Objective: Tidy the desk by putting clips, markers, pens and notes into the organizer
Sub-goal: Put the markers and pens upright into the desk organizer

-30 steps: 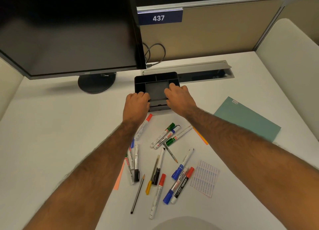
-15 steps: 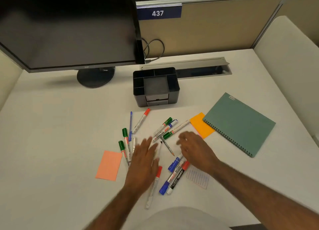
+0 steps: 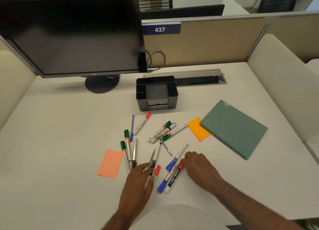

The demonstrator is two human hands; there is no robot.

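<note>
I see the left hand (image 3: 139, 179) low over the near end of a heap of pens and markers; its fingers are quite straight and spread wide, and they hold nothing; the fingertips rest by a dark pen (image 3: 152, 161), and the thumb lies just beside a thin marker with a red cap (image 3: 157, 172). The right hand (image 3: 200, 169) is near it, to the right; its fingers are bent down, and the tips touch the red cap of a fat black marker (image 3: 174, 177); I cannot tell if they pinch it or only touch it. A marker with a blue cap (image 3: 164, 184) lies right beside the fat one. The black organizer (image 3: 174, 98) stands on the white tabletop (image 3: 69, 134), far from both hands, past the heap; the other pens and markers lie between it and the hands. A pink note (image 3: 110, 163) lies left of the heap; an orange note (image 3: 198, 128) lies to the right, touching a green notebook (image 3: 233, 128). A dark monitor (image 3: 72, 34) stands at the far left.
</note>
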